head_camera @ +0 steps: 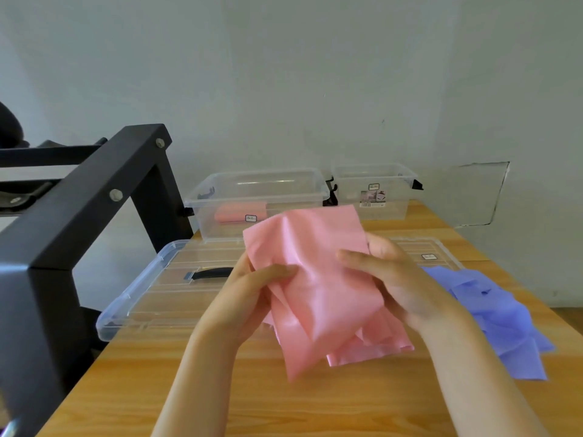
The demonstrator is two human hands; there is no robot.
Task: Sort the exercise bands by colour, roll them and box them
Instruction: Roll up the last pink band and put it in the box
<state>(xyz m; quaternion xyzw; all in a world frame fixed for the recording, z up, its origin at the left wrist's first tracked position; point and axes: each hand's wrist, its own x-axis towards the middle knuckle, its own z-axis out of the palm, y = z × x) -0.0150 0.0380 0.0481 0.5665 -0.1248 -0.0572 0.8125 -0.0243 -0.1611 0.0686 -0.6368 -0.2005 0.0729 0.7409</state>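
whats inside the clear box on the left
A folded pink band lies on the floor of the left box; the held pink band covers the box's near right corner.

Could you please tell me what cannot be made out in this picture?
Head view only.
1. Left hand: fingers hidden behind the held pink band.
2. Boxed pink band in the left box: rolled or not, blurred by the wall.
3. Label on the right box: too small to read.
4. Right lid: partly covered by the right hand.

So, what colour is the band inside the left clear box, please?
The folded band is pink; head view.
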